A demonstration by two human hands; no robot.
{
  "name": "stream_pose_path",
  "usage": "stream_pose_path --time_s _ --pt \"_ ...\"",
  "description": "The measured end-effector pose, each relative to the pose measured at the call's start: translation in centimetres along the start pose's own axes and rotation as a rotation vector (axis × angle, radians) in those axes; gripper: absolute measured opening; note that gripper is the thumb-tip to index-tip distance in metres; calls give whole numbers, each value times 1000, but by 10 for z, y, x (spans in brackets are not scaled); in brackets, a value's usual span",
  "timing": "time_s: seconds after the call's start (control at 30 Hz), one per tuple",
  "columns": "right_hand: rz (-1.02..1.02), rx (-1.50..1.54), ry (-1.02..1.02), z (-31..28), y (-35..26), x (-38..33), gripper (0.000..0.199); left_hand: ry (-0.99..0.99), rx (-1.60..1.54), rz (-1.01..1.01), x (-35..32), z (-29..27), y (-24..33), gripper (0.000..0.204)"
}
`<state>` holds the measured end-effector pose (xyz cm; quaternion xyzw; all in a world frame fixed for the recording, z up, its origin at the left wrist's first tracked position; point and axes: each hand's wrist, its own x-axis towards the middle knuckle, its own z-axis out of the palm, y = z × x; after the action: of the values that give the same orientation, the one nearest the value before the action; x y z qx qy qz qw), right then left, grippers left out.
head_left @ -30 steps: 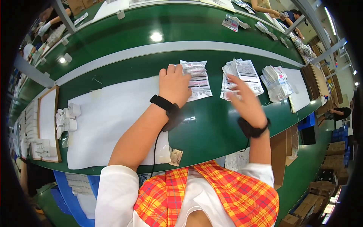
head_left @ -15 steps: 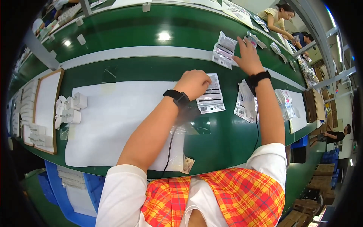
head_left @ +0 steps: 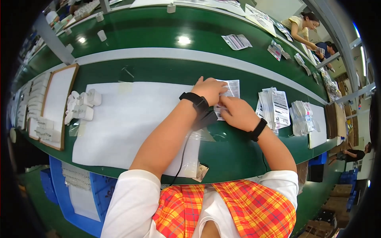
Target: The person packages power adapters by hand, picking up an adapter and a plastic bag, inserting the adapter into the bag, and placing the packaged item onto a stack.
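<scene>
A printed plastic pouch (head_left: pixel 233 88) lies on the green bench in front of me, partly covered by both my hands. My left hand (head_left: pixel 209 91) is closed at the pouch's left edge, its fingertips partly hidden. From the right, my right hand (head_left: pixel 240 114) grips the pouch's lower part with curled fingers, close to the left fingertips. A stack of similar printed pouches (head_left: pixel 281 108) rests to the right of my right hand. Farther right sits another pile of clear-and-printed pouches (head_left: pixel 303 118).
A white sheet (head_left: pixel 131 123) covers the bench on the left, with several white plug-like adapters (head_left: pixel 84 104) at its far-left corner. Beside them stands a shallow tray (head_left: pixel 59 95). Beyond a pale rail, a pouch (head_left: pixel 237 41) lies on the green surface. A blue crate (head_left: pixel 75 214) is below the bench.
My right hand has come back from beyond the rail to the pouch by my left hand. The pouch beyond the rail now lies flat, and the stack on the right looks fuller.
</scene>
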<state>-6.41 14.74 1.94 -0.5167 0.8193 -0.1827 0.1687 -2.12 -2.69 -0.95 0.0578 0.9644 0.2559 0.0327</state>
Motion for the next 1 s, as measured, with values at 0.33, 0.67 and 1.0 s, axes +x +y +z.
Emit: stream_pose_path --time_s 0.33,0.67,1.0 --pt "-173 -413 -194 2 -49 -96 69 -232 127 15 -3 -2 6 107" --pt "-438 277 -152 -57 -179 127 35 821 -463 -30 7 35 28 69" --pt "-333 96 -243 92 -259 245 61 256 242 51 -1 37 27 41"
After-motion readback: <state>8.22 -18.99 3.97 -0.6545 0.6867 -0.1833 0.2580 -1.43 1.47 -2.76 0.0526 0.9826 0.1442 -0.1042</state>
